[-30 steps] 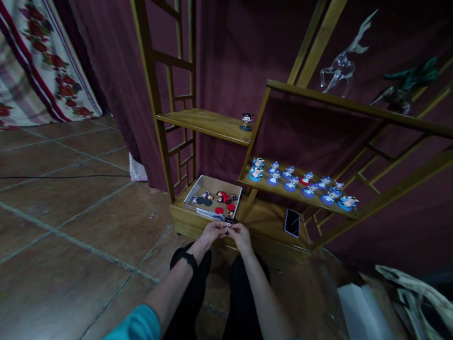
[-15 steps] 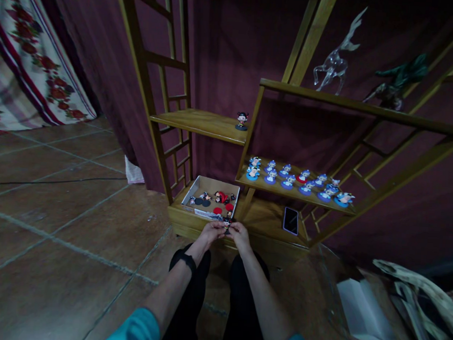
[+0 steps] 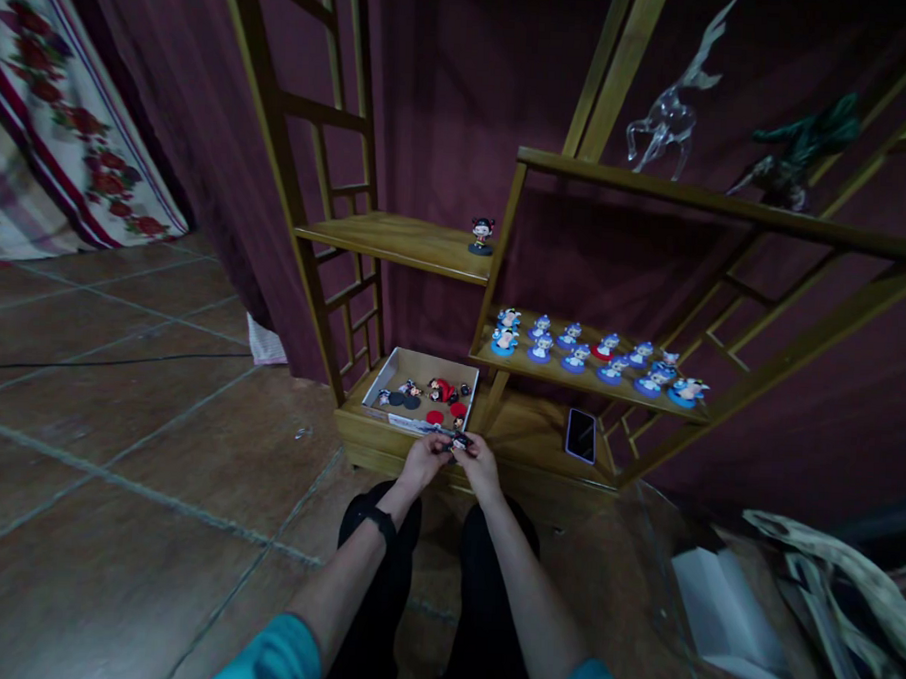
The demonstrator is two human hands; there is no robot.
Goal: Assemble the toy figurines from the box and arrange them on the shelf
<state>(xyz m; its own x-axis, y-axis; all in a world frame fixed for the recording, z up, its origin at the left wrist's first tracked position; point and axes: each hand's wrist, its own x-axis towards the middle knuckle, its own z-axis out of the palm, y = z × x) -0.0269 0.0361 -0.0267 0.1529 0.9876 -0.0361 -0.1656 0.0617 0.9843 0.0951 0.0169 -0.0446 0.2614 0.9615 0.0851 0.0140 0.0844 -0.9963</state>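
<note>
Between my two hands is a small dark-haired figurine (image 3: 459, 441), held just in front of the box's near edge. My left hand (image 3: 425, 462) pinches it from the left side, and my right hand (image 3: 479, 465) grips it from the right. The fingers cover much of it, so its base is hard to make out. Right beyond them sits a shallow cardboard box (image 3: 380, 381) with loose figurines (image 3: 443, 390), red discs (image 3: 435, 417) and dark discs (image 3: 405, 400) inside. One similar figurine (image 3: 482, 236) stands upright on a dark base on the upper left shelf.
Several blue and white figurines (image 3: 574, 358) stand in rows on the middle right shelf (image 3: 478, 353). A phone (image 3: 581, 435) lies on the bottom shelf. A clear horse statue (image 3: 667, 124) and a green statue (image 3: 799, 149) occupy the top shelf. A white box (image 3: 733, 612) is on the floor at right.
The figurine in my hands has turned from upright to tilted over. Both hands stay almost in place, and the view has shifted slightly.
</note>
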